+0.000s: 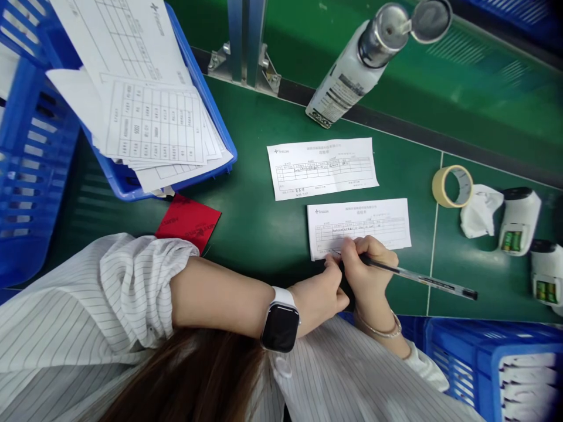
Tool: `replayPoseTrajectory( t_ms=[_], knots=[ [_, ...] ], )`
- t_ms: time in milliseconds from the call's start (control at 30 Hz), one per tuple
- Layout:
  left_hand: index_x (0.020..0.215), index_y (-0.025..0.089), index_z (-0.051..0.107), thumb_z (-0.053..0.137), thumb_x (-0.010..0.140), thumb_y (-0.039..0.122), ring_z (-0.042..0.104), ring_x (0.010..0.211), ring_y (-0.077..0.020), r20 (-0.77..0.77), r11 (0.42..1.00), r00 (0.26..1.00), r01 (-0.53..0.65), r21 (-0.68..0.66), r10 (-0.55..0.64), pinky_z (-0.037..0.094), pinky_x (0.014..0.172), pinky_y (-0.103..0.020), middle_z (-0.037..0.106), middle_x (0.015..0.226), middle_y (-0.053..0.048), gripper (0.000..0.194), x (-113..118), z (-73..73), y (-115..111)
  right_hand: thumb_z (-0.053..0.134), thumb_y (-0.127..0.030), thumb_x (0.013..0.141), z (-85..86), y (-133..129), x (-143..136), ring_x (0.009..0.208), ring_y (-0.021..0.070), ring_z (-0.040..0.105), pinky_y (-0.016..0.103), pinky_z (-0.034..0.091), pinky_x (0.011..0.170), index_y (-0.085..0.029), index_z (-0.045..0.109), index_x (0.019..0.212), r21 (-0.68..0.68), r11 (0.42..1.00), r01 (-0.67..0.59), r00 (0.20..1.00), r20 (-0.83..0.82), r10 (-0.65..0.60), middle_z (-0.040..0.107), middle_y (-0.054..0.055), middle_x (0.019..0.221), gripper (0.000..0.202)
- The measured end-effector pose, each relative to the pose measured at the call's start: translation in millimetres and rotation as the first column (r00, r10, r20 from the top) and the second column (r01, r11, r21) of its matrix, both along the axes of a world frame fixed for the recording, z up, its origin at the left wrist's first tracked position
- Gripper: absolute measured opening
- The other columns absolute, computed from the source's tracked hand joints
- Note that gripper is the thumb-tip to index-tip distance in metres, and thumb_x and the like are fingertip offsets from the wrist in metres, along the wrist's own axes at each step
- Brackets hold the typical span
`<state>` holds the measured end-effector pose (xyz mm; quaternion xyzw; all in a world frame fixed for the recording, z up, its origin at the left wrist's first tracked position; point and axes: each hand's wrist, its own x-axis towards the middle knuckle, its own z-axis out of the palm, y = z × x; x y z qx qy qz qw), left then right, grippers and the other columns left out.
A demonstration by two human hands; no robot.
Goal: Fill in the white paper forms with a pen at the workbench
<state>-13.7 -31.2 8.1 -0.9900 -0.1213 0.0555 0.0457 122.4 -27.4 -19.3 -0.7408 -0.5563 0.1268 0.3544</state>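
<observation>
A black-gripped pen [422, 280] is pinched in my right hand [372, 269], its tip resting near the lower edge of a printed form [382, 225]. Handwriting fills part of that form's table. My left hand [319, 293], with a watch [281, 322] on its wrist, lies just below the form, fingers curled close beside the right hand. Between the two hands shows a dark object [347, 287], mostly covered, whose kind I cannot make out. A second filled-in form [323, 170] lies flat just above the first one.
At the left, a blue basket [229, 155] holds a stack of papers [153, 123], with a red card [189, 221] below it. A bottle [347, 76] with its lid flipped up stands behind. Rightward lie a tape roll [435, 187], crumpled tissue [479, 211] and two battery-filled white devices [521, 214].
</observation>
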Motion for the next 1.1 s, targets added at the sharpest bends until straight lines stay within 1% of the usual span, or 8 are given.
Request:
replayPoseTrajectory(
  t_ms=[133,267,433,600,700,833,1000,1100],
  knots=[
    [0.109,0.035,0.058,0.045,0.082,0.033,0.052,0.108,-0.0267,-0.076,0.999,0.996,0.046,-0.002,-0.046,0.035,0.089,-0.048,0.059,0.113,-0.002,0.03,0.1,2.5,2.1,0.059,-0.016,0.071,0.6,0.5,-0.5,0.043,0.0053,0.032,0.021,0.031,0.043,-0.019,0.03,0.049,0.003,1.0,-0.003,1.0,-0.024,0.004,0.035,-0.007,0.044,0.037],
    [0.112,0.037,0.055,0.041,0.084,0.032,0.052,0.108,-0.0266,-0.109,0.998,0.992,0.069,-0.002,-0.069,0.035,0.089,-0.049,0.058,0.115,-0.002,0.032,0.6,2.7,2.3,0.059,-0.016,0.071,1.7,1.2,-2.1,0.043,0.005,0.032,0.021,0.032,0.043,-0.019,0.031,0.049,0.011,1.0,0.0,0.999,-0.042,0.0,0.036,-0.008,0.044,0.036],
    [0.11,0.038,0.056,0.044,0.081,0.033,0.051,0.109,-0.0276,-0.083,0.999,0.996,0.038,0.006,-0.038,0.035,0.089,-0.05,0.058,0.114,-0.002,0.031,1.9,1.8,1.1,0.06,-0.016,0.071,1.5,0.9,-1.7,0.042,0.0048,0.031,0.021,0.031,0.042,-0.019,0.03,0.049,0.012,1.0,0.002,0.999,-0.047,-0.001,0.035,-0.008,0.043,0.037],
    [0.111,0.039,0.055,0.044,0.082,0.033,0.051,0.11,-0.0263,-0.1,0.999,0.994,0.049,-0.001,-0.049,0.036,0.09,-0.048,0.058,0.114,-0.001,0.032,1.4,2.8,2.5,0.06,-0.017,0.07,1.1,0.0,-0.2,0.043,0.0054,0.034,0.021,0.032,0.043,-0.019,0.032,0.048,0.005,1.0,-0.005,1.0,-0.019,0.005,0.037,-0.007,0.043,0.036],
    [0.109,0.037,0.057,0.043,0.082,0.031,0.052,0.108,-0.0274,-0.077,0.999,0.996,0.047,-0.016,-0.048,0.035,0.09,-0.049,0.059,0.113,-0.001,0.031,0.2,3.4,2.9,0.06,-0.018,0.07,0.7,-0.3,-0.6,0.042,0.0053,0.034,0.021,0.032,0.043,-0.018,0.033,0.047,0.009,1.0,0.004,1.0,0.005,-0.004,0.038,-0.007,0.043,0.036],
    [0.103,0.034,0.06,0.047,0.08,0.029,0.054,0.104,-0.0278,-0.021,0.999,1.0,0.011,-0.036,-0.012,0.035,0.091,-0.049,0.06,0.111,-0.002,0.027,-0.9,2.5,2.1,0.059,-0.02,0.071,0.3,-0.6,-1.0,0.042,0.0058,0.034,0.022,0.031,0.043,-0.019,0.033,0.047,0.006,1.0,0.013,1.0,0.012,-0.013,0.038,-0.007,0.043,0.036],
    [0.103,0.034,0.061,0.046,0.08,0.028,0.056,0.103,-0.0279,-0.026,0.999,0.999,0.041,-0.034,-0.041,0.036,0.09,-0.05,0.061,0.109,-0.003,0.028,-1.0,3.0,3.0,0.059,-0.019,0.071,0.8,-0.4,-0.7,0.043,0.0058,0.034,0.022,0.031,0.043,-0.019,0.032,0.047,0.006,1.0,0.0,1.0,0.001,0.0,0.038,-0.007,0.043,0.036],
    [0.102,0.033,0.062,0.048,0.077,0.027,0.057,0.101,-0.0272,-0.023,0.999,0.999,0.032,-0.032,-0.033,0.037,0.09,-0.048,0.062,0.107,-0.003,0.029,-1.3,4.2,3.5,0.059,-0.018,0.071,1.4,-0.1,-0.9,0.042,0.0052,0.032,0.021,0.031,0.042,-0.019,0.031,0.048,0.0,1.0,-0.004,1.0,-0.003,0.004,0.037,-0.007,0.043,0.037]
  ],
)
